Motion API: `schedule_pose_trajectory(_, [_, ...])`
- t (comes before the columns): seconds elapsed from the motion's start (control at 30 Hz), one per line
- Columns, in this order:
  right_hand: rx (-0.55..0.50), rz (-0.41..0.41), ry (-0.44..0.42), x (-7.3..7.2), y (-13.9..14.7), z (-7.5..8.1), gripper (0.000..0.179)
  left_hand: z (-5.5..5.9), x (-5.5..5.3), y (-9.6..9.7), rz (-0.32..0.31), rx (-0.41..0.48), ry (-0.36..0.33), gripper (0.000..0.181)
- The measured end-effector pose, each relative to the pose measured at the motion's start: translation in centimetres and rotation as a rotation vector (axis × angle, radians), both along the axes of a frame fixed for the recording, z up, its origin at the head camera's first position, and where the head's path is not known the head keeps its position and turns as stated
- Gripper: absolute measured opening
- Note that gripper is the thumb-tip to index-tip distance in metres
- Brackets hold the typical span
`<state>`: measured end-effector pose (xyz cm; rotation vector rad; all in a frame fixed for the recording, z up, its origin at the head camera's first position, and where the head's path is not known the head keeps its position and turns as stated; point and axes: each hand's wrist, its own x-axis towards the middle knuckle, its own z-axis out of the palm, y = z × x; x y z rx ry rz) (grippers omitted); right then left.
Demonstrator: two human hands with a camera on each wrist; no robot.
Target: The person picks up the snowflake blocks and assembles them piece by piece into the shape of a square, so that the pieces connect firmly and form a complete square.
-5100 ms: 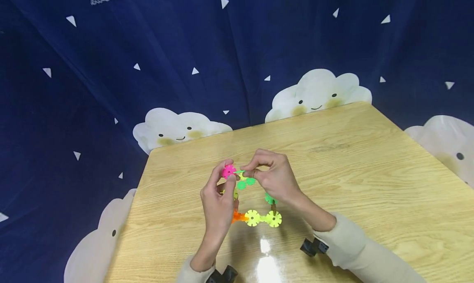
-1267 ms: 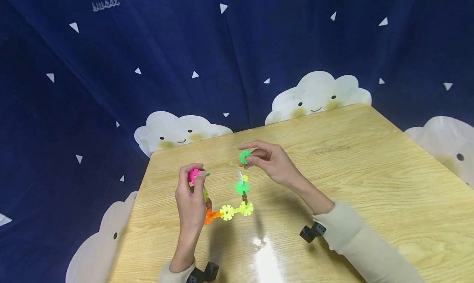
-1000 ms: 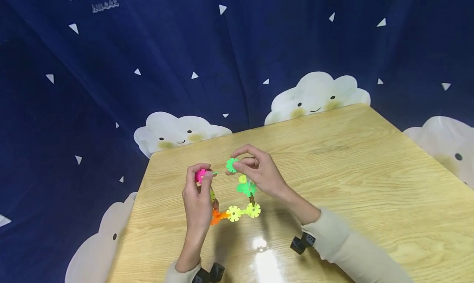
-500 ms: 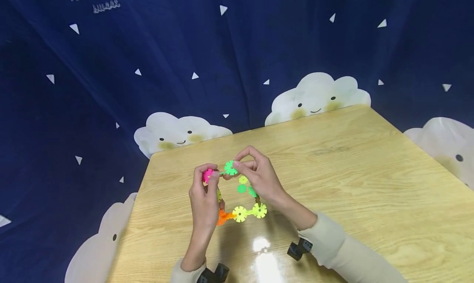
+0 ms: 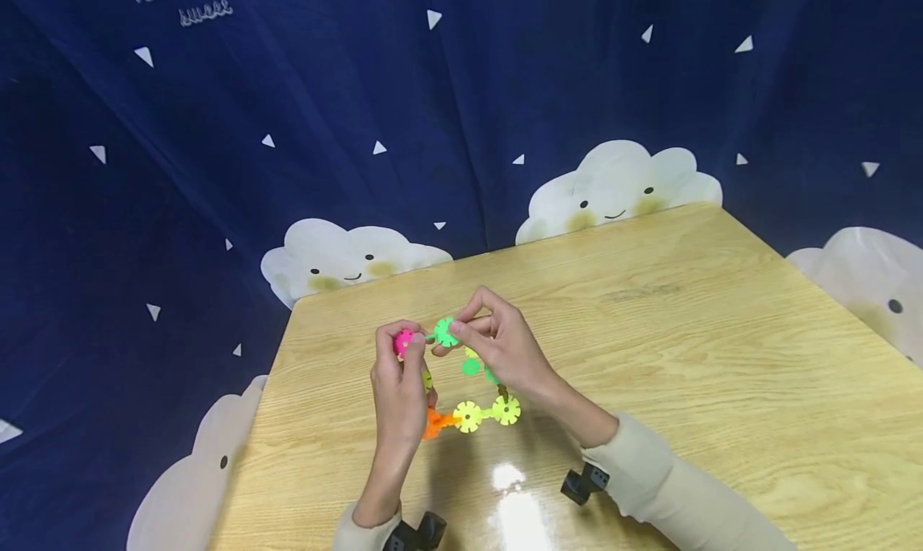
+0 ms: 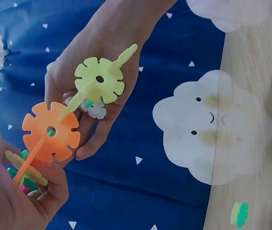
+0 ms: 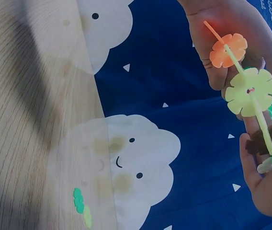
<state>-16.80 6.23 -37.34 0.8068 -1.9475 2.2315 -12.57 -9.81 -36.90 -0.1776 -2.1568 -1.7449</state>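
A chain of slotted plastic snowflake discs hangs between both hands, above the table. In the head view my left hand grips its left end, thumb and fingers around a pink disc. A green disc seen edge-on sticks out beside the pink one. My right hand pinches a green disc, its rim right at that edge-on piece. Below, the chain runs through orange and yellow discs. A brown disc and a white disc show by the right hand in the right wrist view.
Two loose discs, one yellow and one green, lie on the wooden table beyond the chain. A dark blue curtain with clouds hangs behind the table's far edge.
After being held apart, the hands have come together: the right hand moved left and slightly down, the left a little right. The right hand's green disc now meets the edge-on green piece beside the pink one.
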Motion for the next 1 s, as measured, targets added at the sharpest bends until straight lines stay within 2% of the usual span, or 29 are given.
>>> schedule_pose_trajectory(0.27, [0.022,-0.019,0.01,0.1,0.1,0.0,0.013,-0.2,0.1,0.0,-0.033,-0.035,0.01,0.018])
schedule_pose_trajectory(0.5, [0.038,-0.042,0.001,0.0,0.0,-0.1,0.014,-0.3,0.2,0.3,-0.067,-0.014,0.013,0.027])
schedule_pose_trajectory(0.6, [0.037,-0.039,-0.007,0.1,0.1,0.1,0.015,-0.2,0.3,0.3,-0.073,-0.016,0.021,0.026])
schedule_pose_trajectory(0.8, [0.036,-0.002,0.001,0.0,0.5,0.3,0.011,-0.2,0.1,-0.2,-0.104,-0.057,0.063,0.02])
schedule_pose_trajectory(1.0, [0.063,0.045,0.012,-0.3,0.3,0.0,0.009,-0.3,0.0,-0.8,-0.074,-0.127,0.134,0.021])
